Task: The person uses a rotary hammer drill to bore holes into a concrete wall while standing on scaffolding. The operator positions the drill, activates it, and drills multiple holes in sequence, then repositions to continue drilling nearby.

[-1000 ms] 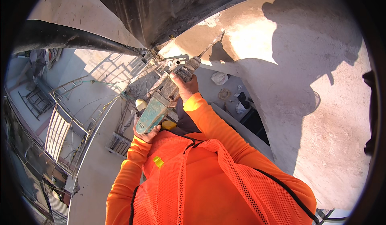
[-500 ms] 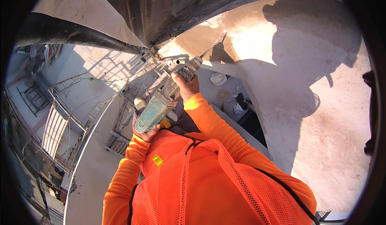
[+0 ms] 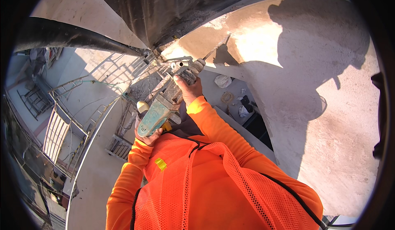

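Observation:
A dusty teal rotary hammer drill (image 3: pixel 155 114) slants up and to the right in front of my chest, held in both hands. Round its front body, just behind the chuck, wraps my right hand (image 3: pixel 189 90), thumb on top. My left hand (image 3: pixel 149 136) grips the rear end, its fingers partly hidden under the housing. From the chuck a long spiral drill bit (image 3: pixel 217 48) reaches to the sunlit plaster wall (image 3: pixel 255 45). The bit's tip is at the wall surface; whether it has gone in, I cannot tell.
Metal scaffold frames (image 3: pixel 68 123) stand below at left. A thick black pipe (image 3: pixel 74 33) crosses the upper left. Under my right arm lie a white bag (image 3: pixel 223 80), a coil of rope (image 3: pixel 227 97) and a dark opening (image 3: pixel 259 130). A dark sheet (image 3: pixel 164 8) hangs at the top.
The drill and both hands have shifted very slightly to the left. My grip on the drill is the same, and the bit's tip stays at the wall.

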Action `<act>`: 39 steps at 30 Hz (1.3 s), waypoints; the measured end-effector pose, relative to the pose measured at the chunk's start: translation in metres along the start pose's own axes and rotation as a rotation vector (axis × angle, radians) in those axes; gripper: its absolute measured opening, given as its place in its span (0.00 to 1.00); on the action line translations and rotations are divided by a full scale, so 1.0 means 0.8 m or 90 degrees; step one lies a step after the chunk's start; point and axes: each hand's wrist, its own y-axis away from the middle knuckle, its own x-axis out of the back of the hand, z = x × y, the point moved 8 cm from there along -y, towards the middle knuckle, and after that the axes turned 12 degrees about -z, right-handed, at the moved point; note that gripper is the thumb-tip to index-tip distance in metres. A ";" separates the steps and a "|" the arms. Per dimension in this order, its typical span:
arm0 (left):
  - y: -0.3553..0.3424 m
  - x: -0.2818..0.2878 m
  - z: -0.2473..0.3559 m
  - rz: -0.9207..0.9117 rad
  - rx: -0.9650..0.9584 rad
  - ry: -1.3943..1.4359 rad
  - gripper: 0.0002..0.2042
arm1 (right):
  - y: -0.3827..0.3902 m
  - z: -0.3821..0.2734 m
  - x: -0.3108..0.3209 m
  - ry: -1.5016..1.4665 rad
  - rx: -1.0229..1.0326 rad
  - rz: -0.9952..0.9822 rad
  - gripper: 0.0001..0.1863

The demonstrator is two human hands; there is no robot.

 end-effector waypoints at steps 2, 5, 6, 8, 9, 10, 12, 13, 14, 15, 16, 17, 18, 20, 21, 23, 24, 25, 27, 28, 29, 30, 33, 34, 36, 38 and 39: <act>0.000 0.001 -0.003 0.011 0.003 0.040 0.34 | -0.001 0.000 -0.001 0.013 -0.004 -0.007 0.45; 0.002 0.003 -0.007 0.017 0.015 0.050 0.35 | -0.001 -0.002 -0.001 0.021 0.003 -0.008 0.46; 0.001 0.005 -0.006 0.012 0.021 -0.009 0.35 | -0.001 -0.003 -0.001 0.019 0.008 -0.015 0.46; 0.002 0.006 -0.008 0.007 0.032 -0.060 0.35 | -0.002 -0.002 -0.001 0.030 -0.006 -0.017 0.47; 0.003 0.007 -0.010 0.008 0.038 -0.052 0.35 | -0.002 -0.002 -0.002 0.030 -0.011 -0.021 0.47; 0.003 0.007 -0.012 0.008 0.044 -0.045 0.35 | -0.001 -0.003 -0.002 0.031 -0.014 -0.018 0.47; 0.005 0.009 -0.015 0.027 0.043 0.011 0.34 | 0.001 -0.005 -0.003 0.019 -0.019 -0.004 0.48; 0.005 0.010 -0.015 0.029 0.042 0.013 0.34 | 0.002 -0.009 -0.004 0.025 -0.009 -0.001 0.48; 0.006 0.010 -0.016 0.032 0.042 0.015 0.34 | 0.003 -0.011 -0.005 0.026 -0.003 0.005 0.48; 0.005 0.011 -0.016 0.027 0.044 -0.009 0.34 | 0.004 -0.015 -0.006 0.024 0.008 0.007 0.48; 0.005 0.011 -0.016 0.022 0.046 -0.032 0.34 | 0.005 -0.016 -0.007 0.024 -0.002 0.009 0.48; 0.004 0.011 -0.014 0.016 0.036 -0.048 0.34 | 0.005 -0.017 -0.008 0.022 -0.006 0.007 0.48; 0.004 0.011 -0.012 0.010 0.026 -0.063 0.35 | 0.006 -0.017 -0.008 0.017 -0.012 0.008 0.48; 0.003 0.010 -0.011 0.006 0.008 -0.055 0.34 | 0.007 -0.016 -0.008 0.016 -0.027 0.003 0.48; 0.003 0.010 -0.011 0.010 0.001 -0.030 0.33 | 0.006 -0.015 -0.008 0.013 -0.027 0.001 0.48; 0.004 0.009 -0.010 0.019 -0.006 -0.014 0.31 | 0.005 -0.014 -0.009 -0.003 -0.019 -0.014 0.47; 0.004 0.009 -0.010 0.025 -0.006 -0.022 0.30 | 0.004 -0.013 -0.010 -0.014 -0.015 -0.018 0.46; 0.004 0.009 -0.007 0.027 -0.014 -0.039 0.28 | 0.003 -0.013 -0.010 -0.010 -0.012 -0.020 0.46; 0.004 0.009 -0.003 0.026 -0.009 -0.080 0.27 | 0.002 -0.011 -0.009 -0.006 -0.017 -0.013 0.45; 0.003 0.009 0.000 0.026 -0.019 -0.110 0.27 | 0.002 -0.013 -0.009 -0.003 -0.012 -0.018 0.45; 0.004 0.009 -0.001 0.023 -0.003 -0.103 0.27 | 0.002 -0.013 -0.010 -0.001 -0.013 -0.018 0.45; 0.005 0.009 0.000 0.024 0.003 -0.102 0.27 | 0.002 -0.013 -0.009 0.001 -0.025 -0.009 0.45; 0.004 0.008 0.005 0.020 0.000 -0.113 0.27 | 0.008 -0.021 -0.007 0.028 -0.012 0.000 0.46; 0.004 0.007 0.007 0.019 -0.007 -0.113 0.27 | 0.008 -0.021 -0.007 0.024 -0.019 0.002 0.46; 0.004 0.006 0.006 0.022 0.005 -0.080 0.28 | 0.008 -0.024 -0.010 0.006 0.001 -0.006 0.47; 0.003 0.006 0.007 0.021 0.009 -0.067 0.28 | 0.007 -0.020 -0.012 -0.004 -0.013 -0.013 0.48; 0.002 0.006 0.008 0.017 0.007 -0.072 0.28 | 0.006 -0.018 -0.012 -0.008 -0.018 -0.011 0.48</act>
